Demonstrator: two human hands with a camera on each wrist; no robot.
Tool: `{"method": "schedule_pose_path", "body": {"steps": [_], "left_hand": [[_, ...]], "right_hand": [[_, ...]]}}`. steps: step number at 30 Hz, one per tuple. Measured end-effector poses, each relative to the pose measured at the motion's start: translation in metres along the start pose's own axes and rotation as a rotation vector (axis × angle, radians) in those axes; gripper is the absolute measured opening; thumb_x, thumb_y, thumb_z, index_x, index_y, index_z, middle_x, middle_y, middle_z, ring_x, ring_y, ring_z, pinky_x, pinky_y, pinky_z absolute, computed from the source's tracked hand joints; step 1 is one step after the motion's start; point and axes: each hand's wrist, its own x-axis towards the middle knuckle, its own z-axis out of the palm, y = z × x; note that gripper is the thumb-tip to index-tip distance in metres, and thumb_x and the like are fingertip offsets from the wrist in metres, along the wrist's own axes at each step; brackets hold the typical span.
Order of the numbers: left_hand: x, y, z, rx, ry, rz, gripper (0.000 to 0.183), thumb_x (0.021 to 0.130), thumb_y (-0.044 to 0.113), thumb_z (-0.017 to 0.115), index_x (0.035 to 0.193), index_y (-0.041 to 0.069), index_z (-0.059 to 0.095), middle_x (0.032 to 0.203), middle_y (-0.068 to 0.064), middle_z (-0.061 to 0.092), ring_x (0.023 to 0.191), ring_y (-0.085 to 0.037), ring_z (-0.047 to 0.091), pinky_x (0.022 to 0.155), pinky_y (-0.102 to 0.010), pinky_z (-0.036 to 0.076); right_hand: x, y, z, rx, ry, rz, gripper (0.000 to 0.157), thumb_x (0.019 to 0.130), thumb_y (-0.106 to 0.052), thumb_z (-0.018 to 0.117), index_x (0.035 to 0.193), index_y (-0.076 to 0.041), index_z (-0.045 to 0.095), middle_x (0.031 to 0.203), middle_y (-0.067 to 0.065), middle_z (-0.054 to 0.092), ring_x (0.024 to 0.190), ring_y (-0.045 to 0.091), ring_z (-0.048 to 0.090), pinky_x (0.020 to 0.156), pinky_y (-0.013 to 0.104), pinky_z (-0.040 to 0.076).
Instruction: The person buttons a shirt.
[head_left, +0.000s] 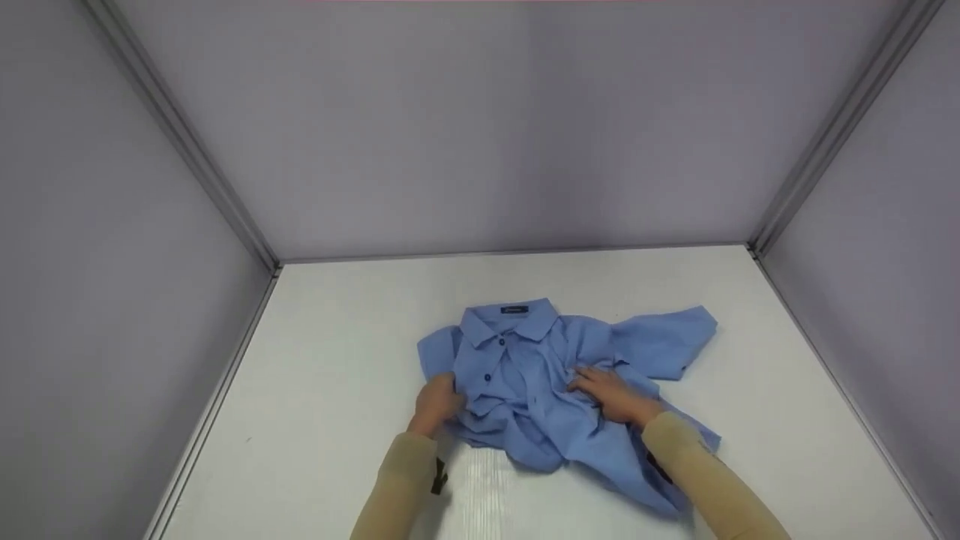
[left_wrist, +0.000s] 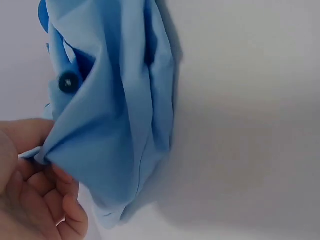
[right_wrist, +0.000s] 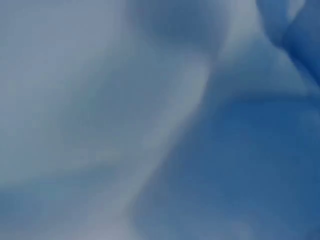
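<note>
A blue short-sleeved button-up shirt point(head_left: 525, 390) lies rumpled, its collar point(head_left: 512, 319) toward the back wall and a dark label inside the neck. One sleeve point(head_left: 664, 337) spreads out to the right; the lower part is bunched in folds. At the shirt's left side my left hand point(head_left: 439, 401) pinches the fabric between thumb and fingers, and the left wrist view shows the pinched cloth point(left_wrist: 100, 130) beside a dark button point(left_wrist: 68, 82). My right hand point(head_left: 611, 394) rests on the shirt's right half with fingers extended over the creases. Blurred blue cloth point(right_wrist: 240, 165) fills the right wrist view, hiding that hand.
The shirt is on a white table point(head_left: 337, 352). Grey panels enclose it: a back wall point(head_left: 510, 135), a left wall point(head_left: 112, 300) and a right wall point(head_left: 885, 247), with metal framing along the corners.
</note>
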Motion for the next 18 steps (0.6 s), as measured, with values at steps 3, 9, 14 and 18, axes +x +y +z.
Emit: {"method": "schedule_pose_path", "body": {"steps": [3,9,14,18], "left_hand": [[-0.005,-0.001,-0.003,0.027,-0.099,0.019,0.011,0.073,0.007,0.06,0.075,0.003,0.05,0.069,-0.004,0.047,0.063,-0.019,0.045,0.057,-0.036,0.04],[-0.016,0.005,-0.005,0.018,-0.385,0.058,0.017,0.075,0.014,0.062,0.075,0.004,0.049,0.07,-0.004,0.048,0.065,-0.019,0.046,0.06,-0.035,0.04],[-0.015,0.007,-0.023,-0.039,-0.472,0.028,0.031,0.079,0.032,0.062,0.072,0.003,0.056,0.067,-0.002,0.054,0.063,-0.017,0.05,0.064,-0.037,0.044],[0.005,-0.005,-0.032,-0.134,-0.224,-0.043,0.031,0.084,0.031,0.057,0.08,0.001,0.057,0.073,-0.006,0.055,0.066,-0.021,0.05,0.061,-0.037,0.043]], "right_hand": [[0.004,0.003,-0.007,-0.115,0.09,0.075,0.055,0.075,0.017,0.047,0.121,-0.014,0.048,0.129,0.02,0.039,0.119,0.039,0.034,0.089,0.061,0.025],[0.002,0.007,-0.016,-0.064,0.085,0.146,0.05,0.078,-0.007,0.058,0.126,-0.007,0.044,0.124,0.021,0.042,0.115,0.038,0.038,0.087,0.056,0.031],[0.0,0.012,-0.029,0.282,0.15,0.146,0.052,0.069,0.002,0.049,0.121,0.004,0.046,0.119,0.022,0.047,0.112,0.038,0.041,0.091,0.049,0.031],[0.004,0.024,-0.042,0.401,0.334,0.277,0.036,0.079,0.0,0.047,0.114,0.01,0.047,0.112,0.026,0.05,0.104,0.039,0.046,0.088,0.048,0.035]]}}
